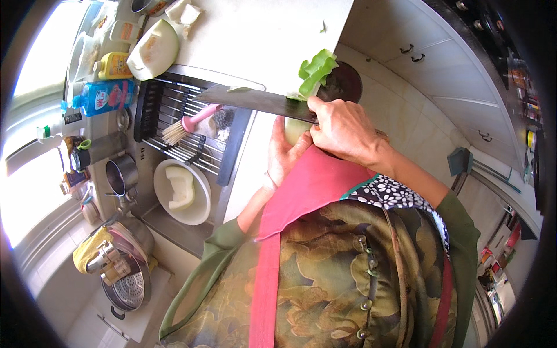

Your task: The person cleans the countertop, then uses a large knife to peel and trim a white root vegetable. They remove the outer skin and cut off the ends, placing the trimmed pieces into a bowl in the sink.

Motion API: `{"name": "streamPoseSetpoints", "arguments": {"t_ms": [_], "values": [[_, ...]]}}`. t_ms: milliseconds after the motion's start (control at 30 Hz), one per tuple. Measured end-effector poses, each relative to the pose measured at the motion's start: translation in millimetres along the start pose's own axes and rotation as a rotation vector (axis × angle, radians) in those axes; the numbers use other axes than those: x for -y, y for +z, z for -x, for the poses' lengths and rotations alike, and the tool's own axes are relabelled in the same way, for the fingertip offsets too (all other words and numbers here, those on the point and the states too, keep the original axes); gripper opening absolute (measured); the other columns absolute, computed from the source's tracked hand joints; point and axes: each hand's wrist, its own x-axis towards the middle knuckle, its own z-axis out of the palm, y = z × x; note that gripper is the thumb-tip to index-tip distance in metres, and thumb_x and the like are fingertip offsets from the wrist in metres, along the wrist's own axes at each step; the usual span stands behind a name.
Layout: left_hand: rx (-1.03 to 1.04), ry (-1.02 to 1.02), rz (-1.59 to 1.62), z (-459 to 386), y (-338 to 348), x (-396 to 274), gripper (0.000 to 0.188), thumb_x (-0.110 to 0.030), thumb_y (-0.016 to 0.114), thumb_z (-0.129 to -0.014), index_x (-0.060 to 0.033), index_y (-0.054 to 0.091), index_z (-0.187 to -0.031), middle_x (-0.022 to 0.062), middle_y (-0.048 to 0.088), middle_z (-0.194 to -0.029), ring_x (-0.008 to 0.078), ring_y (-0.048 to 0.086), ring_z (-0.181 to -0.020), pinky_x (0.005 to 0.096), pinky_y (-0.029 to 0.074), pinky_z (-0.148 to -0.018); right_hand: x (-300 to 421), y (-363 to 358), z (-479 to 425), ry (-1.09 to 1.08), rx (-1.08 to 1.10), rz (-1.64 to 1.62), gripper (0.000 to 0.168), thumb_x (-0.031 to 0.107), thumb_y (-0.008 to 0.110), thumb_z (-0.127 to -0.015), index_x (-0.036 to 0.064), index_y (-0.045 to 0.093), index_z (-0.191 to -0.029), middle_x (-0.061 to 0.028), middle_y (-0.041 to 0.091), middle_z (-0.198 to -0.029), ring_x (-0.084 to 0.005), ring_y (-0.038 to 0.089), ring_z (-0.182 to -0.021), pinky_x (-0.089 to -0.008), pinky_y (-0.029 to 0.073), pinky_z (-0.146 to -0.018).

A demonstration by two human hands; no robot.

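Note:
My right hand [346, 130] grips a wide-bladed kitchen knife [261, 102], its dark blade pointing left with a scrap of peel on it. Below the blade, my left hand [282, 152] holds a pale melon piece [296, 129], partly hidden by the knife, my fingers and the red apron [304, 182]. Green peel strips [317, 71] show just beyond the blade, by the counter's edge. Under that edge, on the floor, a dark round container [348, 82] is partly covered by the peel.
A large cut melon piece [154, 50] rests on the counter [261, 35]. The sink holds a rack [174, 104] with a pink-handled brush [191, 123] and a white bowl [204, 204] containing a pale melon piece [180, 187]. Bottles [106, 98] stand along the window side.

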Motion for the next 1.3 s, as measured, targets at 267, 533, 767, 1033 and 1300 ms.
{"name": "streamPoseSetpoints", "arguments": {"t_ms": [267,533,767,1033,1300], "values": [[-0.025,-0.022,0.021,0.5,-3.2,-2.9,0.052,0.0,0.054,-0.083,0.0048,0.03,-0.129,0.0105,0.053,-0.108,0.0134,0.053,-0.092,0.0247,0.046,-0.078,-7.7,-10.3,19.3,0.043,0.006,-0.07,0.02,0.009,0.055,-0.067,-0.002,0.055,-0.084,-0.0236,0.057,-0.064,-0.0399,0.059,-0.064,-0.0469,0.047,-0.061],[-0.053,-0.058,0.002,3.3,-3.8,-4.3,0.058,-0.003,0.057,-0.084,0.0066,0.025,-0.132,0.0118,0.052,-0.111,0.0158,0.053,-0.096,0.0271,0.046,-0.082,-17.4,-22.9,32.5,0.144,0.057,-0.006,0.021,0.006,0.053,-0.067,-0.002,0.056,-0.086,-0.0234,0.058,-0.065,-0.0416,0.057,-0.065,-0.0472,0.046,-0.061],[-0.064,-0.069,-0.057,1.2,-4.6,-6.2,0.057,-0.001,0.055,-0.084,0.004,0.026,-0.133,0.0121,0.052,-0.113,0.0169,0.053,-0.099,0.0289,0.045,-0.085,-19.4,-18.6,21.9,0.147,0.066,-0.011,0.021,0.007,0.055,-0.067,-0.001,0.056,-0.087,-0.0224,0.059,-0.065,-0.041,0.058,-0.064,-0.0468,0.047,-0.061],[-0.011,0.004,-0.054,-1.6,-9.5,-4.3,0.058,0.001,0.055,-0.084,0.0042,0.025,-0.134,0.0099,0.051,-0.113,0.0148,0.051,-0.099,0.0264,0.044,-0.085,-16.9,-5.9,-11.6,0.119,0.074,-0.028,0.019,0.007,0.055,-0.067,-0.001,0.057,-0.084,-0.0228,0.059,-0.066,-0.0399,0.059,-0.065,-0.0463,0.047,-0.062],[0.009,0.026,-0.089,-3.8,-15.9,1.0,0.062,-0.004,0.058,-0.083,0.0052,0.025,-0.134,0.0125,0.049,-0.117,0.0169,0.049,-0.104,0.0281,0.042,-0.088,-24.6,-3.2,-27.9,0.171,0.132,-0.078,0.022,0.007,0.053,-0.065,-0.001,0.059,-0.085,-0.0215,0.06,-0.071,-0.0391,0.06,-0.07,-0.0441,0.047,-0.064]]}}
